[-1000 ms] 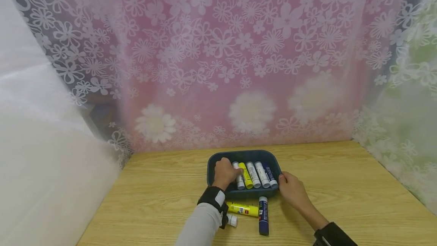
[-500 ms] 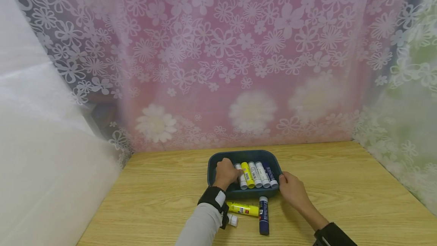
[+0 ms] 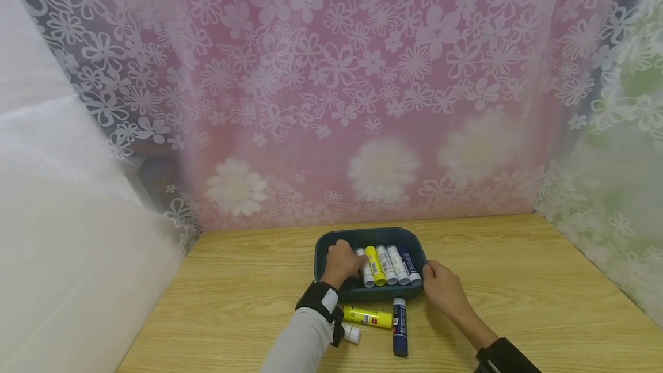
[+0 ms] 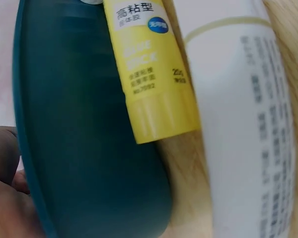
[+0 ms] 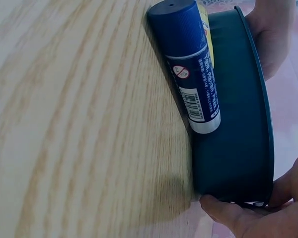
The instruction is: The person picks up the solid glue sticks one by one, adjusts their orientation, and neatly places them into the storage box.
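My left hand (image 3: 339,263) reaches into a dark teal plastic basket (image 3: 383,293), its thumb against the leftmost white glue stick (image 3: 367,275); the other fingertips are hidden. In that row also lie a yellow glue stick (image 3: 375,266), two more white glue sticks (image 3: 397,266) and a navy one (image 3: 411,269). My right hand (image 3: 445,289) grips the basket's right end, thumb low on the wall (image 5: 238,168) in the right wrist view. In front of the basket lie a yellow glue stick (image 4: 154,74), a white glue stick (image 4: 243,124) and a navy glue stick (image 5: 191,74).
The wood-grain table (image 3: 248,298) extends to both sides of the basket. A pink flowered curtain (image 3: 311,102) hangs behind it, with pale sheeting (image 3: 67,217) at the left and a greenish flowered sheet (image 3: 616,217) at the right.
The leftmost glue sticks in the basket shifted slightly right, closing up the row. My left wrist has since drawn slightly left. My right hand keeps its hold on the basket.
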Tool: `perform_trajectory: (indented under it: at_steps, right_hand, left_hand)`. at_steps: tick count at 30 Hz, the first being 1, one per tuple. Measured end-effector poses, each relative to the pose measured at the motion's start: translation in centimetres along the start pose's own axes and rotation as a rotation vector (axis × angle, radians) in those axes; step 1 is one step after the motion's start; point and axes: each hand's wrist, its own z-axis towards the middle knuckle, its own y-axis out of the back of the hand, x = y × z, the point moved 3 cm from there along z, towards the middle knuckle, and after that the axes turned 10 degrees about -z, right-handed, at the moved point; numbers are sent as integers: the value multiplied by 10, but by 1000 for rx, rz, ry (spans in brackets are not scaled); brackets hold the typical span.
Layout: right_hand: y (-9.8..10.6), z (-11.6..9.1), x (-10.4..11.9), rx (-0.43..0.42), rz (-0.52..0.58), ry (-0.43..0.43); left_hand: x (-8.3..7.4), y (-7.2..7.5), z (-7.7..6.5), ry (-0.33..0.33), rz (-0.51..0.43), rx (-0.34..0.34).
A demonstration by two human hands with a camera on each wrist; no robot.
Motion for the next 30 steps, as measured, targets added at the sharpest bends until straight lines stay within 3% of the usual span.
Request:
perform_trajectory:
  at_steps: [6,10,15,23,26,30]
  right_hand:
    - [-2,0,-1,-3,5,1]
    - [-2,0,-2,1,2,-3]
    - [-1,-1,-1,6,4,-4]
    - [0,-2,-1,-1,-3,-6]
    - [0,-1,-1,-3,0,-6]
    - [0,0,0,-1,2,-7]
  left_hand:
    - [-4,6,-3,8,25,43]
    - [-8,11,-5,-25,57,55]
    - [-14,17,-8,-155,77,63]
    - [-38,18,-28,-366,-44,60]
    - [-48,19,-37,-439,-18,50]
    - [-56,20,-51,-526,34,94]
